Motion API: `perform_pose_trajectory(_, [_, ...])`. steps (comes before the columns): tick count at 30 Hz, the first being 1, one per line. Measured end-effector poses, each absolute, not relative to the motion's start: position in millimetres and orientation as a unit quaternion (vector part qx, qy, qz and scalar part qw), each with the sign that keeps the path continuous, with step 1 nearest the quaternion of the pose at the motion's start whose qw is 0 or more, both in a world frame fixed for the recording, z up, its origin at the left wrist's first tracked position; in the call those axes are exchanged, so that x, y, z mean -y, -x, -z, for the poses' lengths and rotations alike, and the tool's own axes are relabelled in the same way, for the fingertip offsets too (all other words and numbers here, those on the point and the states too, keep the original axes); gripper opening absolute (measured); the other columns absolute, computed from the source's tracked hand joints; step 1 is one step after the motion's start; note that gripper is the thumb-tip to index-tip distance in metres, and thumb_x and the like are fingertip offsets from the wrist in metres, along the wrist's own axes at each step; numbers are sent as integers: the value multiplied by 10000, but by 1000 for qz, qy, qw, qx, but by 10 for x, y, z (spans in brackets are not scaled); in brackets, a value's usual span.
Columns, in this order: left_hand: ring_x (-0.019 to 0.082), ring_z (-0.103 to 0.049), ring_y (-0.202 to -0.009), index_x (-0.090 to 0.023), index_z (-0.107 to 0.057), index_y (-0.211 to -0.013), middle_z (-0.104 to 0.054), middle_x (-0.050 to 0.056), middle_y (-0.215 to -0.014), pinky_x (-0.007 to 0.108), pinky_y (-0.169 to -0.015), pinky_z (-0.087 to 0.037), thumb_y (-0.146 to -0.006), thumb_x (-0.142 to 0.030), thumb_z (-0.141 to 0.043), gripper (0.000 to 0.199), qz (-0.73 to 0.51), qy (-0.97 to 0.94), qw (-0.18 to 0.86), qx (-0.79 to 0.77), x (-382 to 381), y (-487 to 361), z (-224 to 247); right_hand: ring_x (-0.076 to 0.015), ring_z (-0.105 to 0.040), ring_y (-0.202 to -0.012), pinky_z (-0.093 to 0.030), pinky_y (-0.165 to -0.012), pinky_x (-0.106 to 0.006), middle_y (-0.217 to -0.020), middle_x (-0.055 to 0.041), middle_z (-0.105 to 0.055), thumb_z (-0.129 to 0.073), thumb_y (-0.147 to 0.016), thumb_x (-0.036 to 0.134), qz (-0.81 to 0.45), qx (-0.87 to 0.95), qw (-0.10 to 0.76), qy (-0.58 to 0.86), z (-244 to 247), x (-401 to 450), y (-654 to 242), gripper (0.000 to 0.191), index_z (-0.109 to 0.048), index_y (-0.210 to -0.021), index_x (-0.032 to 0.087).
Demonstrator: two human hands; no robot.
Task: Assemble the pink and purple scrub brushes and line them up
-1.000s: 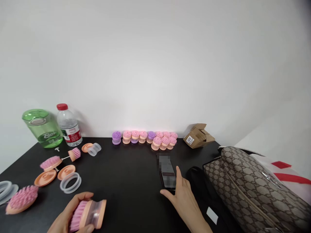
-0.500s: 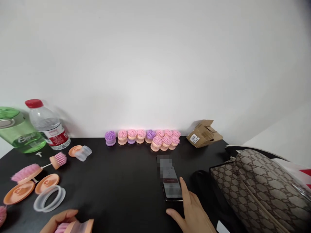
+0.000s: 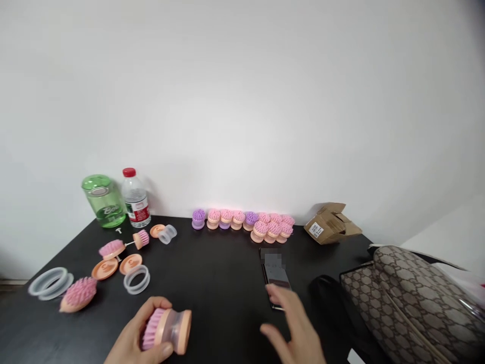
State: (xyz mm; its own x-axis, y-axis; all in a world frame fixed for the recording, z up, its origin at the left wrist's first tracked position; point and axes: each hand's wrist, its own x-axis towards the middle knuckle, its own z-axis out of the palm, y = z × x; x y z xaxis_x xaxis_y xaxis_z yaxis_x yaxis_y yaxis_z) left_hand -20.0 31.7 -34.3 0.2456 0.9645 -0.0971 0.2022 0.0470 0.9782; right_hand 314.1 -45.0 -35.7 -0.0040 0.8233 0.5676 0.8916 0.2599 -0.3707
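In my left hand (image 3: 138, 333) is a round brush (image 3: 172, 328) with pink bristles, a clear middle and a peach base; it lies on its side with the bristles toward my palm. My right hand (image 3: 297, 326) has its fingers spread and hovers by the lower end of a phone (image 3: 276, 273) lying on the black table, partly covering it. To the left lie loose brush parts: a pink bristle head (image 3: 79, 293), peach discs (image 3: 131, 263), clear rings (image 3: 137, 279) and a small bristle piece on a rod (image 3: 141, 238).
Several finished-looking pink and purple brushes (image 3: 238, 218) line the wall. A green jug (image 3: 104, 202) and a red-capped bottle (image 3: 136, 202) stand back left. An open cardboard box (image 3: 329, 225) sits back right, and a patterned bag (image 3: 413, 298) fills the right side.
The view has swung left, showing more of the table's left side. My left hand has come up with the brush into fuller view. My right hand has shifted off the phone's edge, fingers lifted.
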Motion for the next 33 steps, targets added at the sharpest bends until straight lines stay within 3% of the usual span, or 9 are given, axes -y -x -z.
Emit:
perform_pose_trajectory(3, [136,-464,-640,-217,-563,-979,-579,-30,-742,234,-599,-376,-571,-670,-790,651,-355,-597,587,-417,-262,145,301,-348,-519,-1312,-535,-1005,-421,-1499,-155,-451,-776,-798,324,-116,774,315,537,356,471,-2566,890,-279,-1533,257])
perform_pose_trajectory(6, [123,-434,-645,-210,-543,-952,-555,-32,-761,223,-590,-356,-550,-614,-840,643,-356,-620,601,-358,-216,134,277,-348,-478,-1352,-512,-1037,-401,-1527,-182,-412,-824,-729,293,-253,762,275,528,263,424,-2076,968,-301,-1538,195])
perform_pose_trajectory(10, [133,-466,-716,-209,-531,-966,-564,-14,-869,235,-642,-387,-539,-501,-901,635,-393,-622,590,-332,-177,177,236,-319,-547,-1293,-472,-1075,-444,-1415,-158,-542,-761,-756,251,-290,719,335,536,145,334,-1725,744,-469,-1438,191])
perform_pose_trajectory(13, [130,-481,-714,-208,-526,-973,-564,-16,-866,242,-648,-384,-522,-492,-917,661,-416,-599,607,-317,-162,212,216,-281,-636,-1181,-562,-965,-381,-1301,-113,-631,-691,-812,261,-286,694,421,509,172,311,-1625,535,-572,-1333,235])
perform_pose_trajectory(16, [135,-501,-722,-208,-518,-984,-558,-14,-869,248,-647,-380,-510,-480,-926,681,-436,-581,608,-320,-144,227,197,-278,-681,-1115,-611,-870,-346,-1279,-124,-652,-665,-850,314,-305,661,470,499,255,325,-1583,460,-595,-1296,225])
perform_pose_trajectory(22, [139,-467,-734,-196,-540,-936,-545,-2,-899,259,-657,-386,-613,-381,-877,502,-450,-644,530,-318,-98,245,112,-259,-718,-1038,-607,-868,-326,-1208,-123,-698,-634,-888,365,-355,635,455,513,356,375,-1579,437,-575,-1289,200])
perform_pose_trajectory(27, [181,-521,-843,-202,-540,-905,-546,35,-961,296,-743,-447,-721,-70,-665,258,-419,-766,383,-303,-65,237,115,-263,-686,-1084,-575,-918,-357,-1191,-90,-697,-643,-835,285,-320,678,392,533,335,344,-1580,391,-625,-1222,227])
perform_pose_trajectory(30, [208,-553,-946,-213,-563,-1037,-555,65,-1046,327,-824,-493,-701,18,-583,409,-379,-823,329,-267,-50,241,114,-258,-640,-1138,-533,-971,-364,-1198,-58,-677,-638,-811,227,-282,714,368,525,274,303,-1583,351,-673,-1157,271])
perform_pose_trajectory(33, [237,-549,-1092,-250,-472,-1301,-531,89,-1193,377,-950,-504,-676,32,-609,699,-361,-841,307,-260,-88,299,85,-256,-654,-1058,-548,-902,-338,-1123,-52,-680,-648,-793,254,-256,709,377,538,277,214,-1630,284,-705,-1071,270])
